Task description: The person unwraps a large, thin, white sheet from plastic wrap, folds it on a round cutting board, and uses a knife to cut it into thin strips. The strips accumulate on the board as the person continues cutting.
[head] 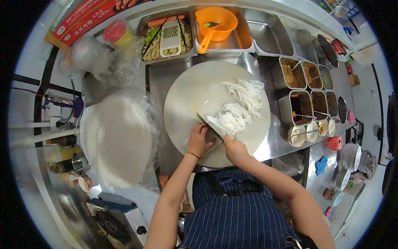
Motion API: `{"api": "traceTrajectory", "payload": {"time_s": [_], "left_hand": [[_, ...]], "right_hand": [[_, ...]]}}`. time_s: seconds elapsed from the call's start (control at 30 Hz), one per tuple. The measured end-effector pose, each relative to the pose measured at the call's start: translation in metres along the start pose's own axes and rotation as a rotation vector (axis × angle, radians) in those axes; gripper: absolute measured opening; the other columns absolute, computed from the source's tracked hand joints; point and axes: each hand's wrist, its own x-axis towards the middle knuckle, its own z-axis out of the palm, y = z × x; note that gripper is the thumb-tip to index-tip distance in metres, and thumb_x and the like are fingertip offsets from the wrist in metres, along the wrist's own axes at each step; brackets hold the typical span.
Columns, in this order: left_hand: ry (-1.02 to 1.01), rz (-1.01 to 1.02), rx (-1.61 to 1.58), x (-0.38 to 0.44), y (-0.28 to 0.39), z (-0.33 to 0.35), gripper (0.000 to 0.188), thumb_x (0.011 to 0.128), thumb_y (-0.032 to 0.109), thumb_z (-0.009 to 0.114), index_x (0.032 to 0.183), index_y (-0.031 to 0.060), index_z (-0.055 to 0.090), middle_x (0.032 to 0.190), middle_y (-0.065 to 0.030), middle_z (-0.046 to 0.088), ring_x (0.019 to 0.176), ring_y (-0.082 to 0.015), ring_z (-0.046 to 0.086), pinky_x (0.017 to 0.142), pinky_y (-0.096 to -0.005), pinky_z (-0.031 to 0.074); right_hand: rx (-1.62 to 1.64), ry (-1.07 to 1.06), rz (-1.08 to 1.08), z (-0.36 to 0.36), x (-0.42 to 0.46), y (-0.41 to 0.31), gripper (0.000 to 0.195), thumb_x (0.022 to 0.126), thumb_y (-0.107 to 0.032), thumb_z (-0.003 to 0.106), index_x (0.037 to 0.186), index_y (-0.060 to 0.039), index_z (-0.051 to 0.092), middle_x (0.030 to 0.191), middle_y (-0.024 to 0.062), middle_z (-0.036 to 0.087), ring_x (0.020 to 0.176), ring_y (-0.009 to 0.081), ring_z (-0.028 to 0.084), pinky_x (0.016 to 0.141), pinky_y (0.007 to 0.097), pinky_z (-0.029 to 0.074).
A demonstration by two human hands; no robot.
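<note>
On the round white cutting board (182,90) my right hand (236,151) grips a knife (211,127), its blade slanting up and left. My left hand (199,140) rests just left of the blade with bent fingers, on a flat, pale translucent sheet (214,146) that shows partly beneath it. Cut white noodle strips (227,123) lie against the right side of the blade, and another loose heap of strips (247,93) spreads towards the board's upper right. A small white scrap lies near the middle of the board. The knife's handle is hidden in my right hand.
Left of the board is a large stack of round white sheets (121,143) under clear plastic. Behind it stand a grater (170,37) in a tray, an orange strainer or ladle (217,23) and a metal pan (269,32). Metal seasoning containers (300,107) with spoons stand at right.
</note>
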Motion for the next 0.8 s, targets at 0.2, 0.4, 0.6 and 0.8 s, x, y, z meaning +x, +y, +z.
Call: {"api": "traceTrajectory", "payload": {"time_s": [0.2,0.4,0.6,0.8], "left_hand": [[-0.056,-0.043,0.014,-0.002,0.001,-0.004,0.052,0.061,0.016,0.079,0.105,0.0035,0.053,0.112,-0.0137,0.051,0.103,-0.0354,0.048,0.092,-0.0412,0.042],[0.027,0.081,-0.036,-0.014,-0.008,-0.003,0.044,0.067,0.014,0.074,0.104,0.0034,0.052,0.111,-0.0137,0.050,0.105,-0.0351,0.049,0.092,-0.0417,0.043],[-0.027,0.052,0.049,-0.011,-0.008,-0.005,0.043,0.067,0.017,0.073,0.104,0.0054,0.055,0.113,-0.0126,0.051,0.105,-0.0335,0.049,0.091,-0.0411,0.044],[-0.095,0.045,0.098,-0.009,-0.004,-0.011,0.047,0.065,0.019,0.075,0.105,0.0046,0.055,0.111,-0.0121,0.052,0.104,-0.0334,0.051,0.091,-0.0409,0.044]], "right_hand": [[-0.002,0.055,-0.014,0.020,0.022,0.002,0.022,0.078,-0.003,0.048,0.100,0.0009,0.042,0.064,0.0220,0.062,0.059,0.0384,0.063,0.052,0.0481,0.050],[-0.088,-0.039,0.035,-0.005,-0.018,0.008,0.022,0.079,-0.004,0.049,0.099,0.0007,0.042,0.062,0.0209,0.061,0.056,0.0379,0.062,0.051,0.0477,0.050],[-0.048,-0.065,-0.004,-0.021,-0.020,-0.010,0.021,0.079,-0.002,0.050,0.098,0.0018,0.041,0.060,0.0208,0.060,0.057,0.0412,0.061,0.054,0.0506,0.049],[-0.056,0.097,-0.026,0.020,0.002,-0.008,0.022,0.074,0.000,0.052,0.095,0.0008,0.043,0.063,0.0200,0.062,0.056,0.0366,0.063,0.051,0.0458,0.051]]}}
